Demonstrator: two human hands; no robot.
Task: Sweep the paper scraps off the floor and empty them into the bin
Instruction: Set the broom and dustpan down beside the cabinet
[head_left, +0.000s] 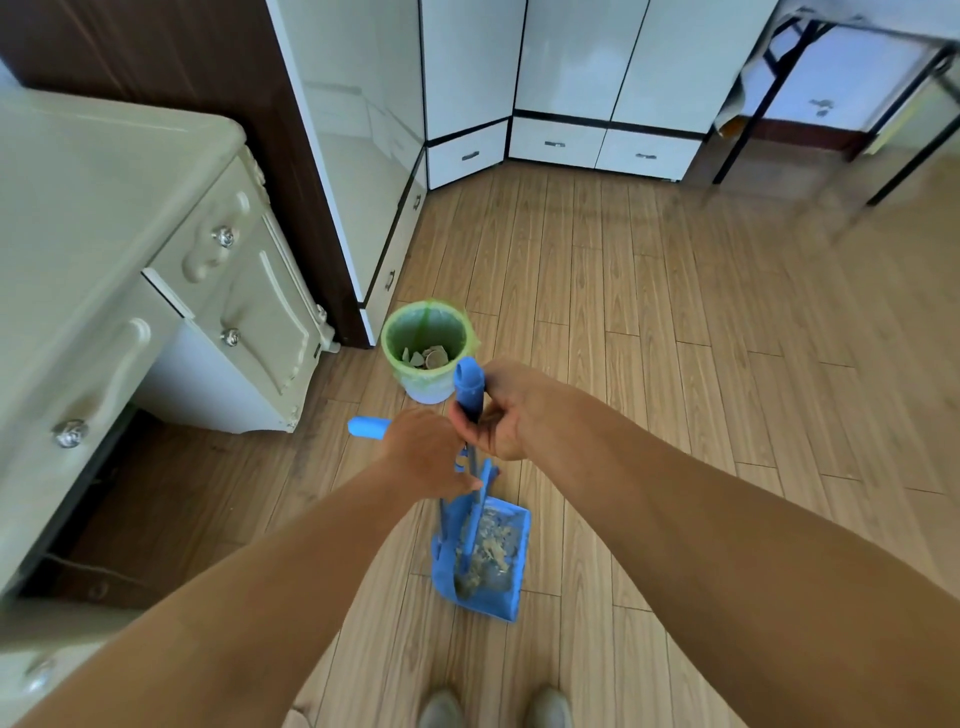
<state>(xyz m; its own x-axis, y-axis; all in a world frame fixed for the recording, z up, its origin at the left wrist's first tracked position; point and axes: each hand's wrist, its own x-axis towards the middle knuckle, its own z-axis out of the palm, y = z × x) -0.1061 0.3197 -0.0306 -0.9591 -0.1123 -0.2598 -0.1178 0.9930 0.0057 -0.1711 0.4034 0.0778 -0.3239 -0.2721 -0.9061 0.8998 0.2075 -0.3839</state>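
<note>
A blue dustpan (506, 597) stands on the wood floor in front of my feet, holding paper scraps (496, 538). My left hand (423, 454) grips a blue handle (366, 427) that sticks out to the left. My right hand (501, 408) is closed around the upright blue broom handle (470, 387); the broom's brush end (467, 579) rests inside the pan. Just beyond my hands sits a small bin (428, 345) lined with a green bag, with some scraps at its bottom.
A cream cabinet (156, 270) with silver knobs fills the left side. White wardrobes (519, 104) with drawers line the back wall. A black-legged table (857, 104) stands at the back right. My two shoes (493, 709) show at the bottom edge.
</note>
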